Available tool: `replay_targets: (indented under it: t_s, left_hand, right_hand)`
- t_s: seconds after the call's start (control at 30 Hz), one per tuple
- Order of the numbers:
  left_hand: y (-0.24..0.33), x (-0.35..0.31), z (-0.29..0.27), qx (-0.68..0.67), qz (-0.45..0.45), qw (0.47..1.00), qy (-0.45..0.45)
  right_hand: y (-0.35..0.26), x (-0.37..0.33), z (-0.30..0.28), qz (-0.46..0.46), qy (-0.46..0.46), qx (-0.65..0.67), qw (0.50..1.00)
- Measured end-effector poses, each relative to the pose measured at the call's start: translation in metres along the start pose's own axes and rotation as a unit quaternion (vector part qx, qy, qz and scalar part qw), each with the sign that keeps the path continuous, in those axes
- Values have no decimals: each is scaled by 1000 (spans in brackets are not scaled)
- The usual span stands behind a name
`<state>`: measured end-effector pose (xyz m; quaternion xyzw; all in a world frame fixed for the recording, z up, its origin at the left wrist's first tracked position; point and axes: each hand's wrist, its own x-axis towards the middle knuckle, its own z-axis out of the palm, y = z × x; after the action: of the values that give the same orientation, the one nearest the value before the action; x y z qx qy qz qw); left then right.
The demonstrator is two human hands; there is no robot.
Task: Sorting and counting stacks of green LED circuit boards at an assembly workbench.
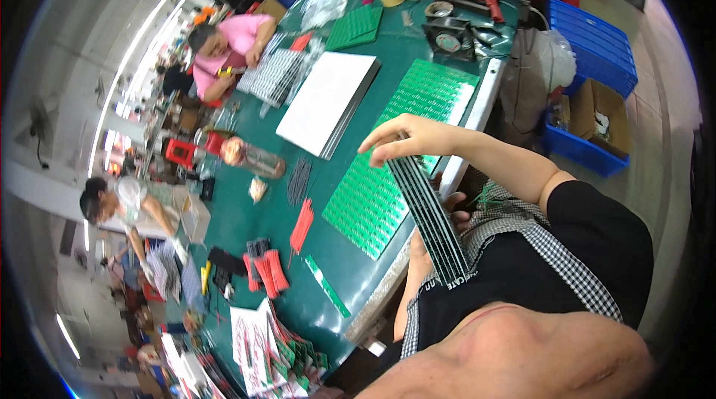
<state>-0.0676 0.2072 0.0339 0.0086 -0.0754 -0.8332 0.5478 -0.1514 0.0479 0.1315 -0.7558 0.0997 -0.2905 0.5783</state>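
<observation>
A stack of thin dark panels with pale edges (429, 212) is held upright, slightly tilted, close to my black top. My right hand (406, 138) is closed over the stack's upper end, its fingers bent across the top. My left hand (456, 209) supports the stack from behind; its fingertips show beside the panels, and the rest is partly hidden. Beyond the stack, green sheets with rows of small pale marks (365, 201) lie on the green table (298, 145). Farther off sits a stack of white-topped panels (328, 97).
Red bundles (276, 272), dark strips (299, 181), a green strip (327, 286) and a clear jar (253, 158) lie on the table. A small fan (449, 42) stands at the far corner. Blue crates (593, 48) are at right. Two co-workers (231, 48) work across the table.
</observation>
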Motion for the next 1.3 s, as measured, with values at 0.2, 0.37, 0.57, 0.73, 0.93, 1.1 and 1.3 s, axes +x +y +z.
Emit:
replay_targets:
  t_s: [0.2, 0.37, 0.57, 0.73, 0.93, 1.1, 1.3]
  left_hand:
    - [10, -5, -37, 60, 106, 982, 141]
    - [40, 6, 12, 382, 315, 852, 170]
    - [25, 21, 19, 585, 441, 641, 229]
    - [3, 37, 9, 616, 432, 624, 211]
    - [-3, 55, 13, 568, 382, 695, 220]
    - [16, 79, 31, 629, 301, 685, 211]
    - [41, 83, 60, 731, 271, 598, 186]
  right_hand:
    - [12, 10, 8, -11, 102, 203, 974]
    - [18, -30, -4, 79, 46, 81, 992]
    - [17, -56, 24, 117, 100, 33, 987]
    - [31, -75, 14, 50, 153, -18, 987]
    - [29, -86, -3, -25, 220, 50, 974]
    - [32, -81, -18, 148, 185, 325, 916]
    - [36, -67, -20, 125, 165, 423, 882]
